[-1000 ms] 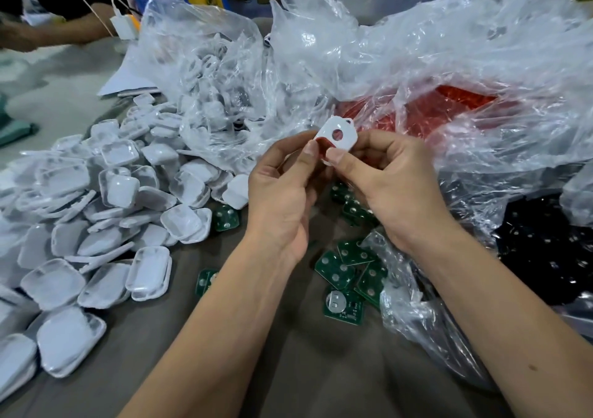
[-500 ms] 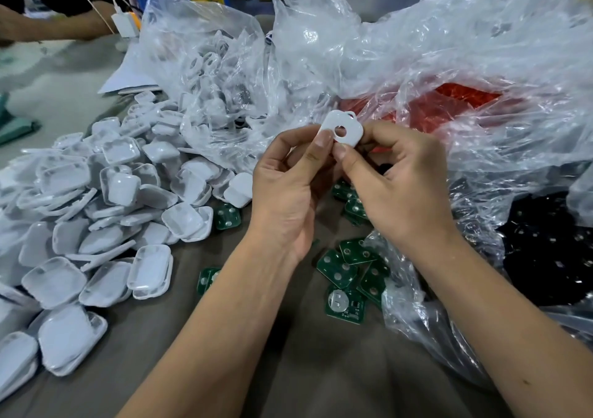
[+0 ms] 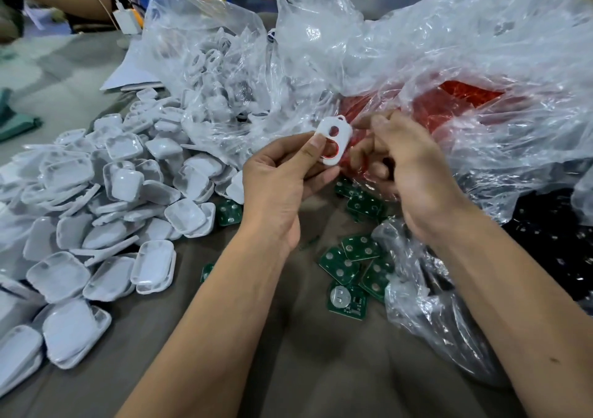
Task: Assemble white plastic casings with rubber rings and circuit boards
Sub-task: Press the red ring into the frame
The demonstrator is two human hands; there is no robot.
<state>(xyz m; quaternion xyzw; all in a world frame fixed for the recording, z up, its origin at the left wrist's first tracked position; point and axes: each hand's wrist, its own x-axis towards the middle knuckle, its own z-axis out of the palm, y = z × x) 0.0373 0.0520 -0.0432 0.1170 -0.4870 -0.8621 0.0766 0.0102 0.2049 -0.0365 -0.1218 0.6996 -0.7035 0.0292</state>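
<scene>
**White casing pinched up in the left hand**

White plastic casing (image 3: pixel 333 141) with two round holes sits between the left hand (image 3: pixel 276 186) thumb and fingers, held up in front of the clear bags (image 3: pixel 417 64). Right hand (image 3: pixel 414 174) is just beside it, fingers loosely curled and blurry, can't tell if they hold anything. Green circuit boards (image 3: pixel 346 263) lie on the table (image 3: pixel 321 369) below, casing pile (image 3: pixel 112 199) off to the left.

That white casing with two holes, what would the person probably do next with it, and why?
Probably pick up a green circuit board with the right hand. The left hand alone pinches the white casing, red already shows in its holes, and the boards lie just below.
</scene>
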